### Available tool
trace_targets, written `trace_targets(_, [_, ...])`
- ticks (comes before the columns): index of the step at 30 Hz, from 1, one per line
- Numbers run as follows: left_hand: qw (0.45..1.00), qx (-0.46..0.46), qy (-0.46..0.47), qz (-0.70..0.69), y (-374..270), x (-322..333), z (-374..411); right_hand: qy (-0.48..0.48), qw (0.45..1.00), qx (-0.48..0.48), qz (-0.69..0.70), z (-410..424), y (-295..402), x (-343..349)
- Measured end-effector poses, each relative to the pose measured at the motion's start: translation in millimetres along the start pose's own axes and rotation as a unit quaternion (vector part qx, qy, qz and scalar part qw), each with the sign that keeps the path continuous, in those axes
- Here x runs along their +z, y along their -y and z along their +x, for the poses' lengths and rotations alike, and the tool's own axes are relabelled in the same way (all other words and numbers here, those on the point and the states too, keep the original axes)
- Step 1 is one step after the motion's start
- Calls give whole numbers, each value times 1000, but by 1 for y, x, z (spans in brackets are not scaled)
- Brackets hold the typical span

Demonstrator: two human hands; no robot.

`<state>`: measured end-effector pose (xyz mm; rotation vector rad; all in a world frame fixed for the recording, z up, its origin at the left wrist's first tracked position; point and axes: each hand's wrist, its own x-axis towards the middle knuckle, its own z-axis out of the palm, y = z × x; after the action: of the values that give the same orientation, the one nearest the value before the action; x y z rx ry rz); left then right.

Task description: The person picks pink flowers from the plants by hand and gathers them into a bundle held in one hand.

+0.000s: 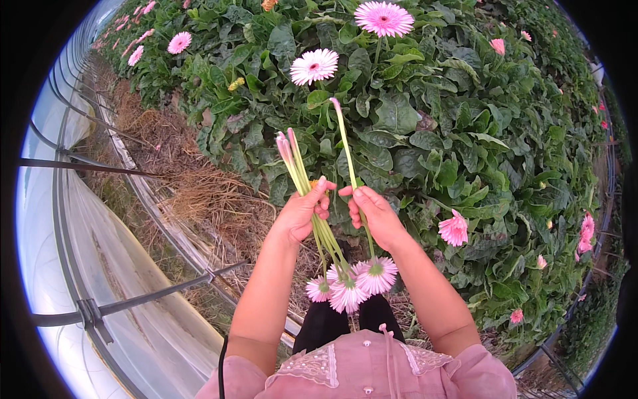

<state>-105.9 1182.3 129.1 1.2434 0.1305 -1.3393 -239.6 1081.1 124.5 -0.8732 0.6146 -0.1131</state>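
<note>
My left hand grips a small bunch of cut gerbera stems, their pinkish cut ends pointing away from me. The bunch's pale pink flower heads hang face down near my legs. A single gerbera stem is held in my right hand, its pink base end up and its bloom down beside the others. The two hands are close together, fingertips a short gap apart. Just beyond them, a white-pink gerbera and a pink gerbera stand in the bed.
Dense gerbera leaves fill the bed ahead and to the right, with a drooping pink bloom near my right forearm. Dry straw covers the ground at left. Beyond it are a metal pipe and plastic greenhouse sheeting.
</note>
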Motion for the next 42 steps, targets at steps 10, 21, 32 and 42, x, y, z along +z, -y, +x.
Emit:
trace_targets(10, [996,50,70,33,-2,47,-54,-24,951,-71,-301,-69,34,24])
trace_targets(21, [988,149,37,-30,-99,-26,-15,-119,945,-181,-244,50,77,10])
trace_targets(32, [998,25,54,-9,-203,-85,101,-155,939,-25,-307,263,80,9])
trace_targets(42, [991,-92,90,-33,-178,-90,206,-117,861,-102,-485,288,14,9])
